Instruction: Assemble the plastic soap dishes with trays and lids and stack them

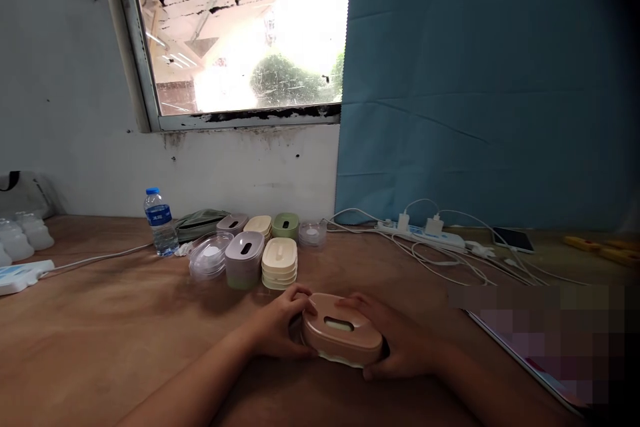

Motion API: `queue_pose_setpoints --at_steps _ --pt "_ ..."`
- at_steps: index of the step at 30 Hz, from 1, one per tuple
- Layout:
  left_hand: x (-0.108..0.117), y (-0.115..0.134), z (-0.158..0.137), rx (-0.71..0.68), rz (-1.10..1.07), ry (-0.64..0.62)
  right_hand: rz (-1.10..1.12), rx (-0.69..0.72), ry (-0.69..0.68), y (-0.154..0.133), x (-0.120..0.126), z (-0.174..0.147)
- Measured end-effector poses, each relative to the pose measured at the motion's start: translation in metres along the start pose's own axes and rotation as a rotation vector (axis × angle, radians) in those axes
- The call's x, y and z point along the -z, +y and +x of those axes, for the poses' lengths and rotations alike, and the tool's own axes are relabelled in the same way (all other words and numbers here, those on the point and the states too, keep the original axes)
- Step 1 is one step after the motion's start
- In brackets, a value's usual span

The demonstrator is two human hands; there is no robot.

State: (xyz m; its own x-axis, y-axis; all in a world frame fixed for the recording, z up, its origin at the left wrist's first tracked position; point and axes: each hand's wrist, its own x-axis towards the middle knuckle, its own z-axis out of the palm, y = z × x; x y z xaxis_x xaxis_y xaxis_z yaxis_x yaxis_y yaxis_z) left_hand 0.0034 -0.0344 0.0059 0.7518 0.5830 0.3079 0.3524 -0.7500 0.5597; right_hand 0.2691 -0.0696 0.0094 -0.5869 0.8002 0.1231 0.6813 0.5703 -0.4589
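"What's that in front of the person?"

"A pink container [344, 345], oval, with a slot in its top, at the near side of the brown tabletop [100, 353]."

"And the hands?"

"Both on it. The left hand [277, 325] has its grip around the left end; the right hand [400, 337] has its grip around the other, fingers over the top, thumb low. Whether its base touches the wood, I can't tell from here."

"What's behind?"

"A mauve container [244, 263] next to a cream stack [280, 267], with clear plastic pieces [207, 259] on the left. Farther left stands a water bottle [161, 223]."
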Motion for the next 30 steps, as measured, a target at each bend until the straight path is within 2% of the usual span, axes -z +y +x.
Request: queue_pose_setpoints --at_steps 7,9,11,13,16,19,22,27,30 --pt "0.006 0.001 -0.001 -0.073 0.01 -0.069 -0.005 0.126 -0.003 0.001 0.001 0.0" --pt "0.006 0.0 -0.001 -0.054 0.005 -0.06 0.02 0.151 0.071 0.0 0.003 0.002" --pt "0.004 0.0 -0.001 -0.036 0.0 -0.049 0.011 0.121 0.216 0.002 0.006 0.011" --pt "0.003 0.0 0.0 -0.026 -0.003 -0.04 -0.053 0.06 0.365 0.009 0.013 0.029" --pt "0.001 0.0 0.001 -0.003 0.002 -0.019 -0.23 0.029 0.455 0.025 0.029 0.07" --pt "0.001 0.0 0.001 0.031 0.011 0.011 -0.339 0.011 0.462 0.042 0.041 0.114" --pt "0.002 0.001 0.0 0.042 0.01 0.01 -0.378 -0.034 0.496 0.056 0.039 0.147" --pt "0.003 0.0 0.0 0.075 0.033 -0.021 -0.376 -0.048 0.501 0.072 0.02 0.171" --pt "0.003 -0.001 -0.001 0.07 0.04 -0.026 -0.338 -0.011 0.477 0.076 0.02 0.177"
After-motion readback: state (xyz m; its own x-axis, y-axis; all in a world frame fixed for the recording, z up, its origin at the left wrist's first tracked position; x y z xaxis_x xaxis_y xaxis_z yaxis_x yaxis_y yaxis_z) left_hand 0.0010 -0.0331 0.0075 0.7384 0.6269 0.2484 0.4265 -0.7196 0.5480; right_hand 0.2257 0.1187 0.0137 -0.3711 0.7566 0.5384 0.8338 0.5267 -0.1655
